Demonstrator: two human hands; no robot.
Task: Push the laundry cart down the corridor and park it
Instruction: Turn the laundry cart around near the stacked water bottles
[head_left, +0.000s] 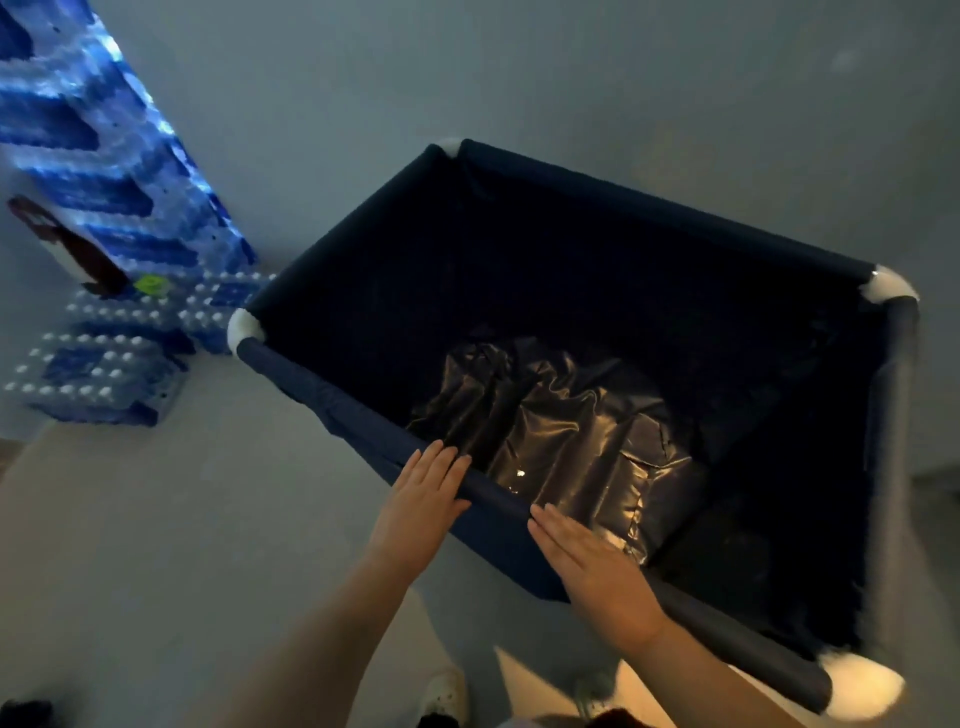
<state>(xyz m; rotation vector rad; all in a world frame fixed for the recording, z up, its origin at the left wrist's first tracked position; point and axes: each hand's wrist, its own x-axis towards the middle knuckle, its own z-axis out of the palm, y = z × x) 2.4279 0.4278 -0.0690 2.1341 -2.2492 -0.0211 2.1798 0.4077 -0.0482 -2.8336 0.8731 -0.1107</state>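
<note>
The laundry cart (613, 187) is a dark navy fabric bin on a tube frame with white corner pieces, and it fills the middle and right of the head view. A shiny black plastic bag (566, 441) lies inside on its bottom. My left hand (421, 504) rests flat on the near rail (332, 395), fingers extended and close together. My right hand (592, 577) lies flat on the same rail further right, fingers straight. Neither hand curls around the rail.
Stacked packs of water bottles in blue wrap (104, 208) stand against the wall on the left, with lower packs (104, 374) on the floor beside the cart's left corner. Pale floor (156, 545) lies to the left. My white shoes (447, 696) show at the bottom.
</note>
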